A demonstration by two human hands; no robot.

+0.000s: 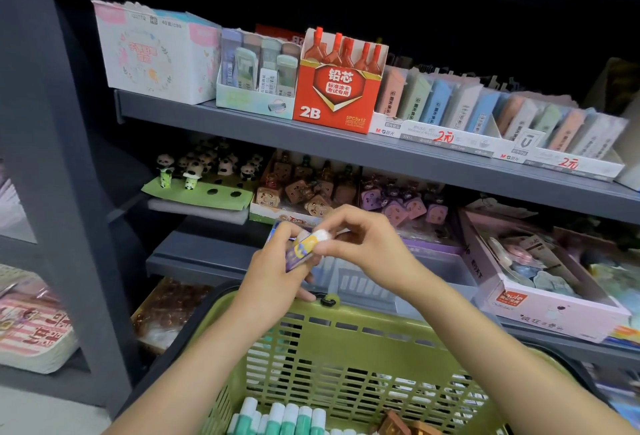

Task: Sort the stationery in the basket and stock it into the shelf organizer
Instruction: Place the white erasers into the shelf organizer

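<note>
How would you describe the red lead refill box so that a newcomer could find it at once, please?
Look at the upper grey shelf. Third from the left in its row of display boxes stands the red lead refill box, between a pale mint box and the low white trays. It alone is bright red, marked 2B in white.

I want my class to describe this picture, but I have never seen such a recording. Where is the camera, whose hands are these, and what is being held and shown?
There is no machine here. One wide-angle camera sits on a person's head and looks forward and down, so the two bare arms belong to the wearer. The left hand grips a small purple and yellow packet, and the right hand pinches its white end; what the packet holds is too blurred to tell. Below them is a green slatted plastic basket with green-and-white sticks in it. Ahead stand grey metal shelves. The upper one carries a red cardboard box marked 2B and a row of pastel-coloured erasers; the lower one carries small panda figures.
</note>
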